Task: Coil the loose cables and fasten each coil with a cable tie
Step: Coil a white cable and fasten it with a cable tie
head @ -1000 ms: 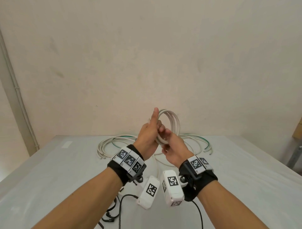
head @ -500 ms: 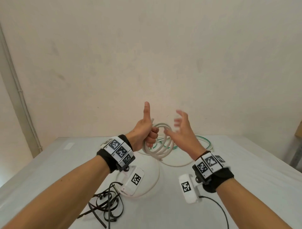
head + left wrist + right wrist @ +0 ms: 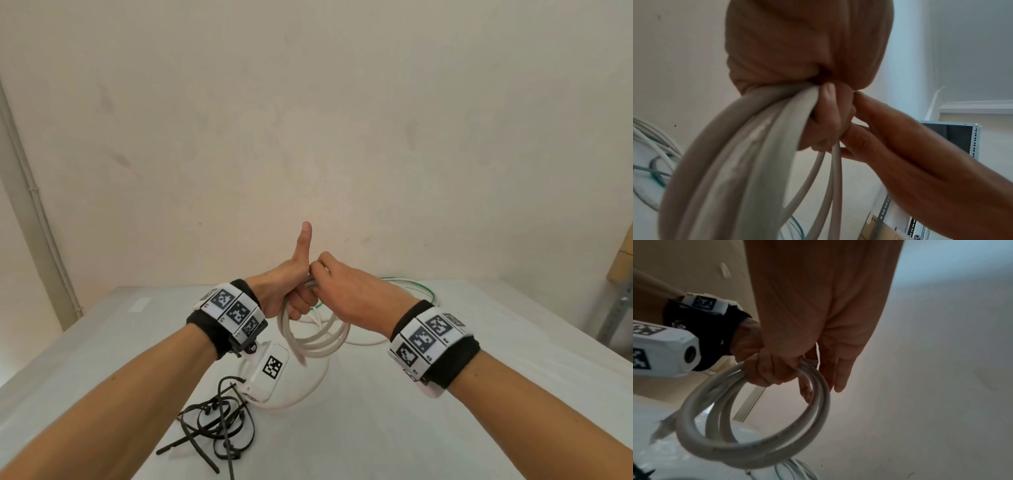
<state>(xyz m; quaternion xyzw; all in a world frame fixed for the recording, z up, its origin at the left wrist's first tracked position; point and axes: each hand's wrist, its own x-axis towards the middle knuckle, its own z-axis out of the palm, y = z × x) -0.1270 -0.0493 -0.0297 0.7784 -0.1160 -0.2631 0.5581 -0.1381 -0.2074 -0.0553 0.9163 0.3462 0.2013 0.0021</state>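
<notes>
L hand (image 3: 291,291) fist-grips white round plastic cable coil (image 3: 317,337); R hand (image 3: 346,291) fingers relaxed on it. Loops may spring apart if L grip slackens w/o tie.

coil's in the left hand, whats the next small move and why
Probably lay one more loop into the left hand with the right hand: the coil hangs gripped there, slack cable trails on the table, and the ties lie untouched.
</notes>
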